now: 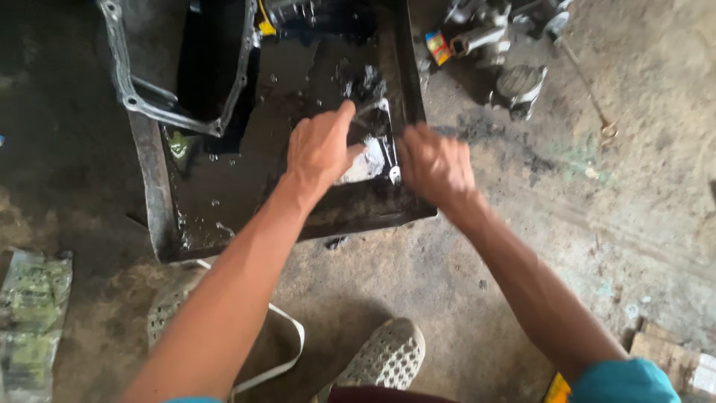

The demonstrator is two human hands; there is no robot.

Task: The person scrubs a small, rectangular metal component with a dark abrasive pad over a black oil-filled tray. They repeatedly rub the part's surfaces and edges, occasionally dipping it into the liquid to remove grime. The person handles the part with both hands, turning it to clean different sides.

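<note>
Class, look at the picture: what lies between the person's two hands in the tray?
In the head view, a small pale metal part lies between left hand and right hand.

Right hand, centre of frame: blurred; finger positions and any grip cannot be made out.
Left hand, centre: covers part of a pale wet part lying in the dark tray; the part's shape is not readable.
Tray: far end cut off by the top edge.
Grey metal cover, upper left: top cut off by the frame.
Metal engine parts, upper right: blurred, cut by the top edge, kinds unclear.
Crumpled packet, lower left: cut by the left edge.
Cardboard piece, lower right: cut by the right edge.
Perforated shoe, bottom centre: heel out of frame.
</note>
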